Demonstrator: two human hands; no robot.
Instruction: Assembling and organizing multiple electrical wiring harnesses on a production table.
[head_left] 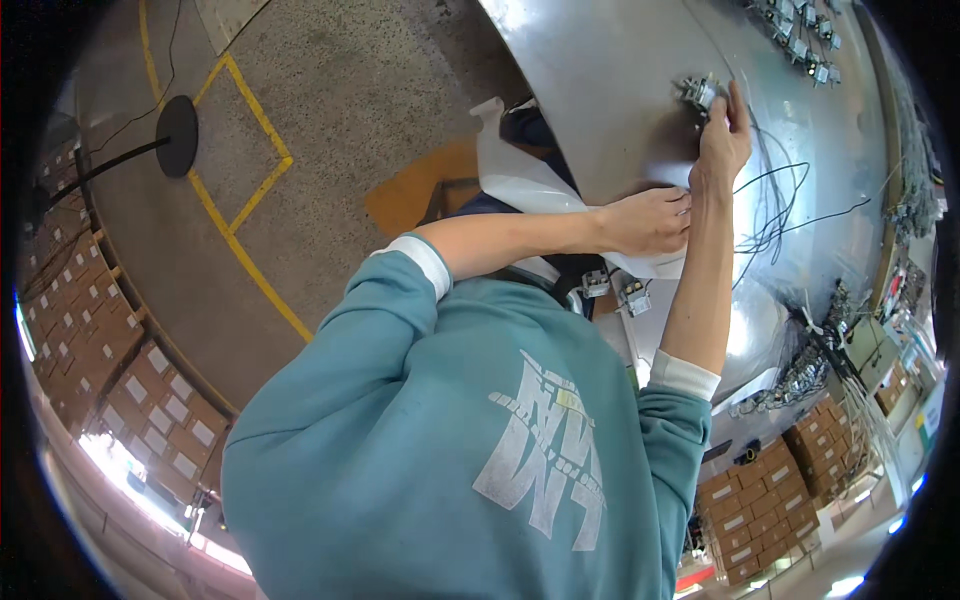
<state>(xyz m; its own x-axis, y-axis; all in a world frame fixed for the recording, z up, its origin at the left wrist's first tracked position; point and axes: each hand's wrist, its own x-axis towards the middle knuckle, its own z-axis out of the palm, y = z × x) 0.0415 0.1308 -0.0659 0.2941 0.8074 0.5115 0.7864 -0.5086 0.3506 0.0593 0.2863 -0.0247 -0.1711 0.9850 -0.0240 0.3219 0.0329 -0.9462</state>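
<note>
My right hand (725, 135) reaches over the metal tabletop (620, 90), its thumb and fingers closed around a small silver metal part with little fittings (699, 92). Close to the table's near edge is my left hand (648, 221), with its fingers curled in beside my right wrist. Whatever those fingers hold, if anything, is hidden. Just below the left hand sit two similar small metal parts (595, 284) (634, 297). Thin black wires (775, 215) lie loosely looped on the table to the right of my right forearm.
More small metal parts (800, 40) are grouped at the table's far right. Bundled cables (800, 375) lie along the right side. White sheeting (515, 165) hangs at the near edge. Cardboard boxes (755, 510) are stacked behind; a round black base (178, 137) is on the floor.
</note>
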